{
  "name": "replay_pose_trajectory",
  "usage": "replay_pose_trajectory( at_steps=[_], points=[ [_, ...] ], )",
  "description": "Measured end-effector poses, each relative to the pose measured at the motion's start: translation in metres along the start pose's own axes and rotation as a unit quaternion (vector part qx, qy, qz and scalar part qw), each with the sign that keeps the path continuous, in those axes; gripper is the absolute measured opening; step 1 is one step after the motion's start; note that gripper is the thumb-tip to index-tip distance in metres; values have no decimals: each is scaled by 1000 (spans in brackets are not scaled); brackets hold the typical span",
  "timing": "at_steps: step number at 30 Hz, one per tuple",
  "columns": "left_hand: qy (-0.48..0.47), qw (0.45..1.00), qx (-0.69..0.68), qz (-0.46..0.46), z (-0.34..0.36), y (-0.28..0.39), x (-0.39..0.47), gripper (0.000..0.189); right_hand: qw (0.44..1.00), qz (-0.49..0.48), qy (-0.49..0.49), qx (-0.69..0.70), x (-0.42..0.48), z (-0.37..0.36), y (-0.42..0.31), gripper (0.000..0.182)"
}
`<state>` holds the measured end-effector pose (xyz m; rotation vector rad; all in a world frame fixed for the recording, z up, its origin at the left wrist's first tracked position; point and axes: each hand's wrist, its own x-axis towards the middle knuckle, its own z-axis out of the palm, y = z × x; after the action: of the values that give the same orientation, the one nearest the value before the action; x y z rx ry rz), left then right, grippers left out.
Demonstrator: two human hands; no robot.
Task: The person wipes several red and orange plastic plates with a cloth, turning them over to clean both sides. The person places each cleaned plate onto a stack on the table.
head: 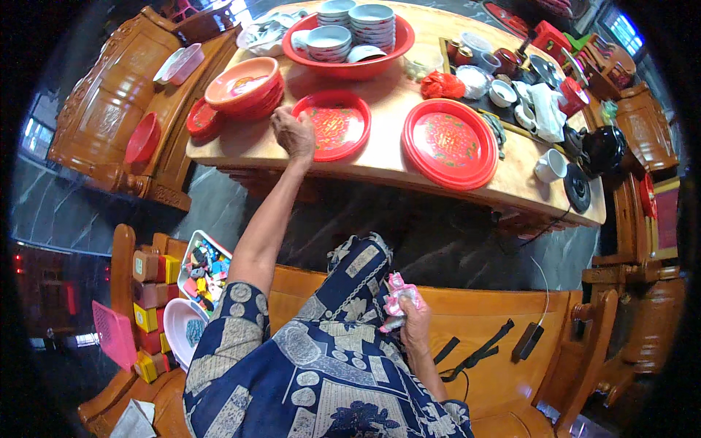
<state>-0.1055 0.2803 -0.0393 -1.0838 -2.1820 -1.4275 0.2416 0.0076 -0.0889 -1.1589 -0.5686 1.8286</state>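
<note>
My left hand (296,136) reaches over the table's near edge, at the left rim of a round red tray (331,127) with a gold pattern. Its fingers are bent; whether they grip the rim cannot be made out. Just left of the hand, orange-red plastic basins (243,87) are nested in a stack. To the right lies a stack of red trays (450,143) with a similar gold pattern. Low by my lap, my right hand (415,323) is closed around a crumpled pink-and-white cloth (402,298).
A large red basin (349,68) holding stacked white bowls (372,27) stands at the back. A tea tray (512,117) with cups and bags sits right, near a white mug (550,166). Behind me, a wooden bench (493,312) bears straps and a black adapter (528,340).
</note>
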Motion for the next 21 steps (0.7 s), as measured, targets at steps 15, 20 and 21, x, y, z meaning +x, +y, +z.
replay_pose_trajectory(
  at_steps=[15,20,21],
  points=[
    [-386,913,77,110,83,138,-90,31,998,-54,26,-29,-16,1,-21,26],
    [-282,924,82,244,61,165,-78,28,997,-64,33,-37,-14,-17,-15,26],
    [-258,931,66,249,61,168,-74,31,996,-75,33,-34,-10,-17,-18,26]
  ],
)
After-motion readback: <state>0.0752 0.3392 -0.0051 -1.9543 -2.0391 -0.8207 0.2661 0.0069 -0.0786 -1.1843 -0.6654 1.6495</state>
